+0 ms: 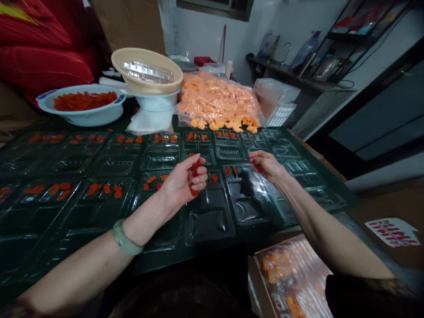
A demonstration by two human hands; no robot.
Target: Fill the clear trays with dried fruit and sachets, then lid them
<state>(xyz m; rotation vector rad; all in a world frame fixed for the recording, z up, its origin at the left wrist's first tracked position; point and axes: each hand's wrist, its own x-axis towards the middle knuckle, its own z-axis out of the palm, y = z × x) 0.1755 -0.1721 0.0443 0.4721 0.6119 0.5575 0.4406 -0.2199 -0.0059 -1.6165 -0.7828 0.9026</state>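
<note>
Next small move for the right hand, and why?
Probably ease the right hand left and down to the near tray's top row: two red pieces show there, while the tray behind it shows three. Whether the fingers hold a piece is unclear.

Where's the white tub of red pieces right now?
In the head view, the white tub is toward the upper left, left of the tilted beige basin and beyond the clear trays.

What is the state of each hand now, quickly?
Left hand: half-curled; grip on red piece beneath fingers unclear.
Right hand: fingertips close together; no held piece visible.
</note>
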